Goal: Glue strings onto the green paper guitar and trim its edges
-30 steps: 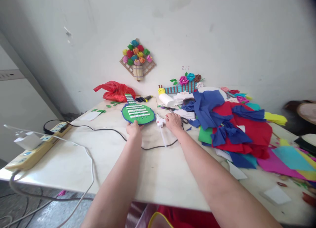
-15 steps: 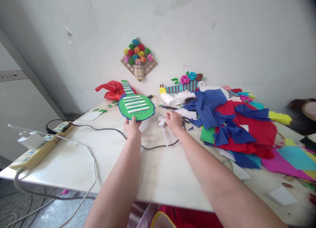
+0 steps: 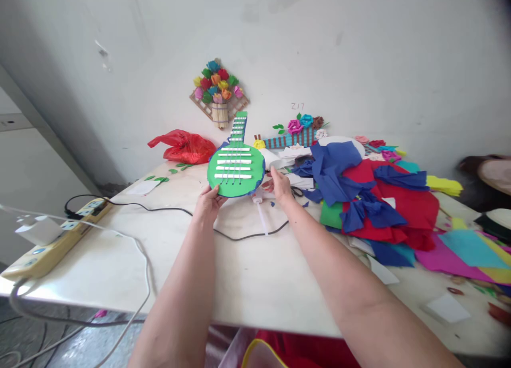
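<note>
A green craft lute (image 3: pixel 235 189) with a round body, white strips across it, thin strings and a blue edge stands raised above the table. My left hand (image 3: pixel 208 202) grips its lower left rim, thumb in front. My right hand (image 3: pixel 278 186) is beside the right rim with thumb and fingers apart; whether the fingertips touch the rim I cannot tell. Under the lute lies a glue gun (image 3: pixel 256 198), mostly hidden, with a pale glue stick (image 3: pixel 262 217) jutting toward me.
A black cord (image 3: pixel 235 239) crosses the table to a power strip (image 3: pixel 59 240) on the left. Blue paper (image 3: pixel 335 163) and red paper (image 3: pixel 419 214) are heaped on the right. A red plastic bag (image 3: pixel 187 147) lies behind, near a snail-shaped flower craft (image 3: pixel 289 140).
The lute has moved right and turned more upright, facing me, in my left hand. My right hand has left the glue gun and opened beside the lute's rim.
</note>
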### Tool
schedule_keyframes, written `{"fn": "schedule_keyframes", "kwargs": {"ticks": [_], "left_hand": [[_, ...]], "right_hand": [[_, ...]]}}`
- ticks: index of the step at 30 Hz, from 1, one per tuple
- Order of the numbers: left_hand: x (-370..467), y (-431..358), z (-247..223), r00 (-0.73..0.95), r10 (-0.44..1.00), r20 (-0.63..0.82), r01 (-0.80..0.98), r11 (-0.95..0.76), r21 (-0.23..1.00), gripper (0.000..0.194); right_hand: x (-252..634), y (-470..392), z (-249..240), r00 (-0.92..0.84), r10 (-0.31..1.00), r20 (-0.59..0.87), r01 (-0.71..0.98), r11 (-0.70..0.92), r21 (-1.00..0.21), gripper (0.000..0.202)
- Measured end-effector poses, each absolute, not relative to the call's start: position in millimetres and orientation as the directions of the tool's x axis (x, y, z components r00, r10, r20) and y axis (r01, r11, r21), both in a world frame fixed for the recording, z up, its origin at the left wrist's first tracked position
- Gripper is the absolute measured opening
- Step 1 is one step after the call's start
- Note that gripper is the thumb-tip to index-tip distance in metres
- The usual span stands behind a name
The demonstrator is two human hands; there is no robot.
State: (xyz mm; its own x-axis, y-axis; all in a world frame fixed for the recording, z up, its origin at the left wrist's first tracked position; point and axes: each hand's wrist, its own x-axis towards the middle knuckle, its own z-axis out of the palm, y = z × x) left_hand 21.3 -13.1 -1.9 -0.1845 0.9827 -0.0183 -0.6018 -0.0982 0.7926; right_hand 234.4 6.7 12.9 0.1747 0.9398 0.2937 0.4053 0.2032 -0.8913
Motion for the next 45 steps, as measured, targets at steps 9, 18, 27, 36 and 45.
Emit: {"fn": "schedule_keyframes", "kwargs": {"ticks": [9, 18, 27, 36, 45], "left_hand": [[14, -13, -5, -0.068, 0.998, 0.003, -0.517, -0.038, 0.855, 0.015], [18, -19, 3, -0.04, 0.999, -0.019, -0.385, 0.002, 0.923, 0.033], [22, -24, 9, -0.076, 0.997, 0.002, -0.41, -0.033, 0.912, 0.016], [14, -11, -2, -0.257, 0.966, -0.004, -0.569, -0.148, 0.809, 0.008], [10, -13, -1, -0.38, 0.925, -0.017, -0.645, -0.252, 0.721, 0.009]], "right_hand": [[242, 6, 21, 0.009, 0.998, 0.065, -0.025, 0.065, -0.998, 0.025], [235, 6, 19, -0.003, 0.999, 0.039, -0.191, 0.037, -0.981, 0.016], [203, 0, 29, -0.009, 0.997, 0.082, -0.121, 0.081, -0.989, 0.02], [253, 7, 41, 0.085, 0.957, 0.277, 0.848, 0.076, -0.524, 0.036], [245, -6, 34, -0.097, 0.993, 0.071, 0.991, 0.103, -0.087, 0.028]]}}
